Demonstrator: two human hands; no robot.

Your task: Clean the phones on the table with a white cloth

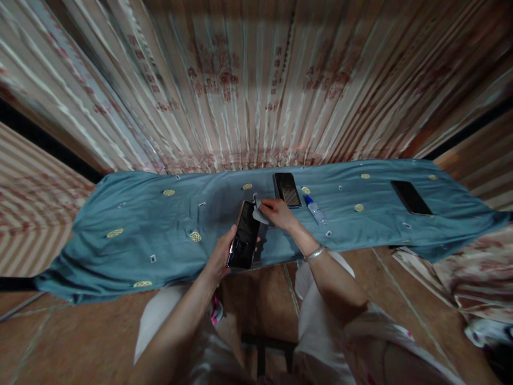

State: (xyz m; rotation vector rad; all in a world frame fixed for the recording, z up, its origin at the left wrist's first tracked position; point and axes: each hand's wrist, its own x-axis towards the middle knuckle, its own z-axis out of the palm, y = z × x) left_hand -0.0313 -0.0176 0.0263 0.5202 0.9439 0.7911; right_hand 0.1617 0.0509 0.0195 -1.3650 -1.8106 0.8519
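My left hand [223, 252] is wrapped round a smartphone [245, 236], which is tilted with its dark screen facing up; fingertips show along its right edge. Between the fingers of my right hand [276, 213] a small grey cloth [259, 214] is pinched, right at the phone's upper right edge. Just beyond that hand lies a second dark phone [287, 190] on the blue-green cloth cover. Right of it rests a small clear bottle [316, 209] with a blue cap.
The blue-green table cover [152, 227] carries yellow and white patterns. Another dark phone [411, 197] lies toward its right end. Patterned curtains [240, 96] hang behind the table. Below are brown floor tiles [264, 299] and my legs in pale trousers.
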